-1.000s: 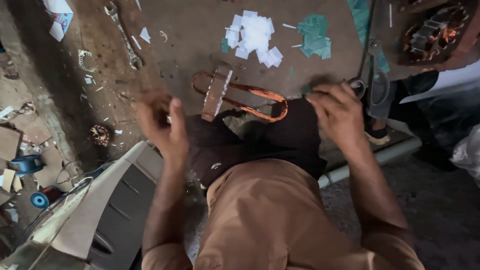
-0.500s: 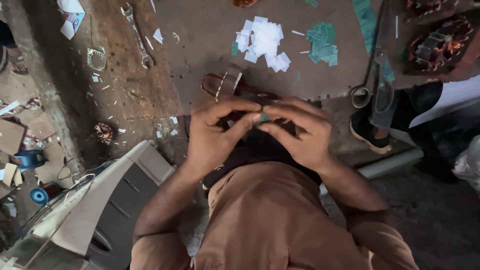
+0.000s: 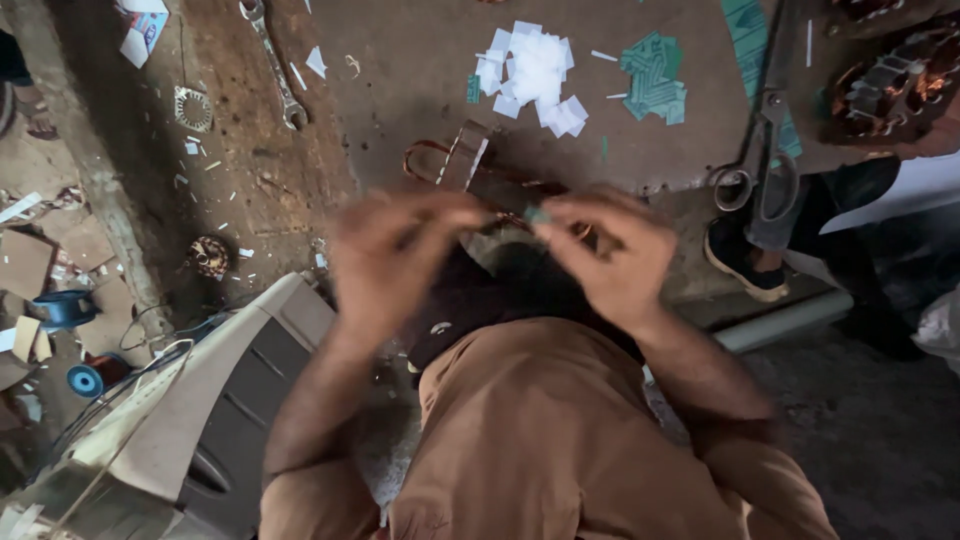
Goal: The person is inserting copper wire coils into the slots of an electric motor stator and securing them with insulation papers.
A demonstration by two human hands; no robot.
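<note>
Taking the copper wire coil [image 3: 470,170] on the brown work surface [image 3: 400,80] as the fixed mark, everything else sat around it. Far to the left of the coil a spanner [image 3: 272,62] lay with its length running away from the person, and below that a small round metal part [image 3: 209,256] rested on the littered floor.

The left hand [image 3: 395,262] hovered just below and left of the coil, blurred by motion. Its fingers were curled inward toward the other hand, but the blur hid whether they pinched anything, so I could not tell if they gripped or only touched.

Between the two hands, right under the coil's lower edge, was a small greenish strip [image 3: 537,214]. It looked to lie roughly across, from one hand toward the other, though it was too small to be sure of its long axis.

The right hand [image 3: 610,262] stood below and right of the coil, and it was the nearer one to the strip: its thumb and forefinger were closed on the strip's right end, the remaining fingers loosely bent.

Above the coil a heap of white paper pieces [image 3: 535,75] lay, with green cut pieces [image 3: 655,80] beside it. Further right of the coil, large scissors [image 3: 765,160] lay handles toward the person.
</note>
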